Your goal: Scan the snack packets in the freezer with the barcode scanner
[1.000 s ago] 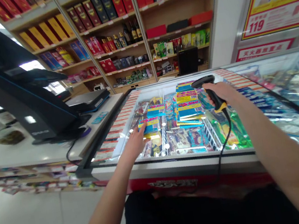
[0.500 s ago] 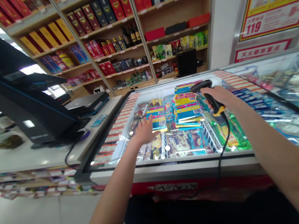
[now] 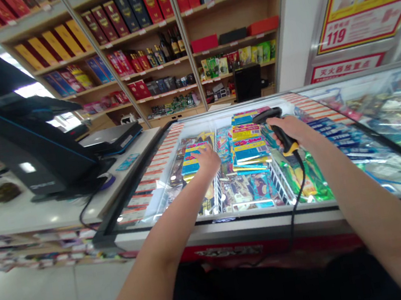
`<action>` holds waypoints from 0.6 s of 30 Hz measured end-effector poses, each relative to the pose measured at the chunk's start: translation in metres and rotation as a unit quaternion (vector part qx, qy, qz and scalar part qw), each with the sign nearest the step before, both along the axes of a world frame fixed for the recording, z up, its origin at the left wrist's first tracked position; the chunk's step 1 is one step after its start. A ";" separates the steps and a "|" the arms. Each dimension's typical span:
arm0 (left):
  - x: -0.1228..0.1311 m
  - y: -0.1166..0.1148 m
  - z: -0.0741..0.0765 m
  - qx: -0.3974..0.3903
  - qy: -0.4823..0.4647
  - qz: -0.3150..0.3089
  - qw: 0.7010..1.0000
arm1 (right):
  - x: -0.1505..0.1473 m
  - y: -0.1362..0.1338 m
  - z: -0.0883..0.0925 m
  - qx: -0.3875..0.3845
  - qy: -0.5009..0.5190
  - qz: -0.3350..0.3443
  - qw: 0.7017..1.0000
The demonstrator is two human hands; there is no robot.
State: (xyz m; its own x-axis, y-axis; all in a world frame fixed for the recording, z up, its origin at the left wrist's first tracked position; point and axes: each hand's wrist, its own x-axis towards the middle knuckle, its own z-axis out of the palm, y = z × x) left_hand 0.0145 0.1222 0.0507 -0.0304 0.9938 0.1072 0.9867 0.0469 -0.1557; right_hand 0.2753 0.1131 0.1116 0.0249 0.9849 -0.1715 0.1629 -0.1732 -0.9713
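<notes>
Black-and-yellow corded handheld barcode scanner held in R hand, fingers closed round grip, wrist bent. L arm extended fwd; L hand laid on flat blue-and-yellow packet in glass-topped chest freezer, fingers slightly spread (grip unclear).

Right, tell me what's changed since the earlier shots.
The left hand has moved forward, farther into the chest freezer, and is now at the blue-and-yellow packets; whether it has hold of one can't be told. The right hand still grips the barcode scanner, and the freezer's stacked packets look much as they were.
</notes>
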 end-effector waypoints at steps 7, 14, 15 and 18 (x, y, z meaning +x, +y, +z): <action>-0.082 -0.003 0.009 -0.006 0.003 -0.046 0.999 | -0.002 -0.003 -0.005 -0.007 0.033 -0.003 0.999; -0.016 -0.021 0.016 -0.002 -0.268 -0.088 0.959 | -0.005 -0.021 -0.022 -0.009 0.128 -0.059 0.990; 0.001 -0.022 0.017 -0.046 -0.322 -0.081 0.942 | -0.005 -0.024 -0.025 -0.006 0.142 -0.073 0.987; 0.041 -0.021 0.018 -0.105 -0.406 -0.045 0.907 | -0.006 -0.034 -0.036 -0.007 0.142 -0.104 0.984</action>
